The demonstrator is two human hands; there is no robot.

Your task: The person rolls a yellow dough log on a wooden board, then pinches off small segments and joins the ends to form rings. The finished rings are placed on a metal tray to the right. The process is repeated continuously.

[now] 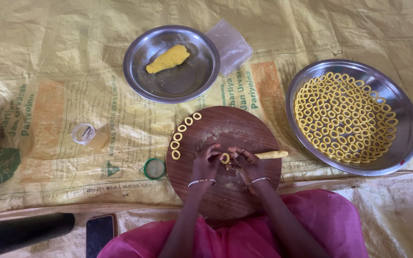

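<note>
Dough ring sits pinched between my left hand and right hand fingers, maybe to join its ends, on the round board.

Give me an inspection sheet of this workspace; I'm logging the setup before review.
Surface: yellow printed sheet spread flat, creased.
Job's things: round wooden board with five dough rings on its left edge, a dough roll; large tray full of rings; small plate with a dough lump.
Clutter: plastic bag, small jar, lid, phone, black cylinder.
Grippers: left hand and right hand pinch one ring.
Cables: nothing seen.
Surroundings: pink garment.
</note>
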